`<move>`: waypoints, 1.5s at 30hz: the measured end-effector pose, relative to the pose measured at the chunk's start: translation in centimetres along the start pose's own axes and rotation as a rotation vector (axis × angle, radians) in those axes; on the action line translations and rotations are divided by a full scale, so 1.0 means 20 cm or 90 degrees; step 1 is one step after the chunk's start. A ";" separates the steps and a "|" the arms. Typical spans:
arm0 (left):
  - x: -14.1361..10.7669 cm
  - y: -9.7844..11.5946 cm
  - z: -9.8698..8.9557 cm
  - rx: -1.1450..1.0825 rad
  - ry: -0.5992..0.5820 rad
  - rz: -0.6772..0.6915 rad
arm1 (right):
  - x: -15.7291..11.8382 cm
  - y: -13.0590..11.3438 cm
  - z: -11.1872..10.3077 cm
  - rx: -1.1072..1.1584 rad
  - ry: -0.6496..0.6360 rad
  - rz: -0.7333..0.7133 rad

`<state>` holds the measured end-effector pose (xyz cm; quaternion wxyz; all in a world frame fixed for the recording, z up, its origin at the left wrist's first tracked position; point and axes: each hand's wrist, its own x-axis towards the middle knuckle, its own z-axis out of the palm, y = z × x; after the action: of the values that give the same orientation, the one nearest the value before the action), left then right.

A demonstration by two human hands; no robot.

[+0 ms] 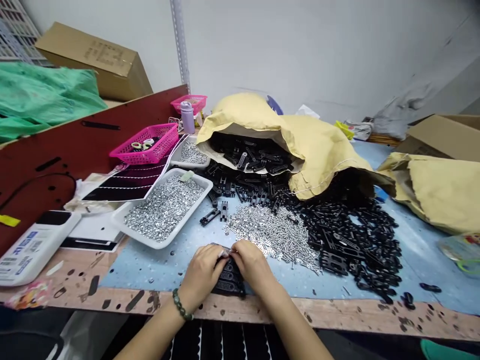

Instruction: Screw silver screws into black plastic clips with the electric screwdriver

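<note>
At the table's front edge, my left hand (202,272) and my right hand (252,262) meet with thumbs and fingertips pinched together. Whatever sits between the fingertips is too small and covered to make out; a whitish bit shows there. Under the hands lies a row of black slotted plastic parts (227,286), partly hidden by my fingers. Just beyond is a heap of small silver screws and nuts (279,235). Loose black plastic parts (360,250) are piled to the right of it. A green bead bracelet (181,306) circles my left wrist.
A white tray (205,187) of silver nuts stands at left, with a pink basket (150,154) holding scissors behind it. Yellow paper sacks (247,112) spill black parts at the back. A white scale (35,250) sits at far left, another sack (442,192) at right.
</note>
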<state>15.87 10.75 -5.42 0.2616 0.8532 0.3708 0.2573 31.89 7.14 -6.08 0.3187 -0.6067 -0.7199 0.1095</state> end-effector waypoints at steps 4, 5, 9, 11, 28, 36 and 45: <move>-0.01 -0.02 0.03 0.037 0.026 0.067 | 0.00 0.02 -0.02 -0.041 -0.026 -0.035; -0.02 -0.02 0.03 0.045 0.034 0.081 | 0.01 0.02 -0.03 -0.045 -0.034 -0.046; -0.03 -0.03 0.05 0.076 0.066 0.124 | 0.00 0.02 -0.05 -0.042 -0.058 -0.081; -0.03 -0.03 0.05 0.086 0.069 0.131 | -0.01 0.02 -0.05 -0.039 -0.055 -0.064; -0.01 -0.02 0.04 0.074 0.056 0.107 | -0.30 0.35 -0.47 -0.100 0.246 0.156; -0.03 0.05 -0.03 0.060 0.085 0.101 | -0.37 0.53 -0.48 -0.159 0.238 0.239; 0.58 0.43 0.39 0.215 -0.107 0.217 | -0.23 0.56 -0.43 -0.187 0.169 0.303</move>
<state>32.03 12.54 -2.78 0.0980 0.9534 0.2360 0.1604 46.21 3.51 -6.96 0.2839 -0.8070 -0.5178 -0.0042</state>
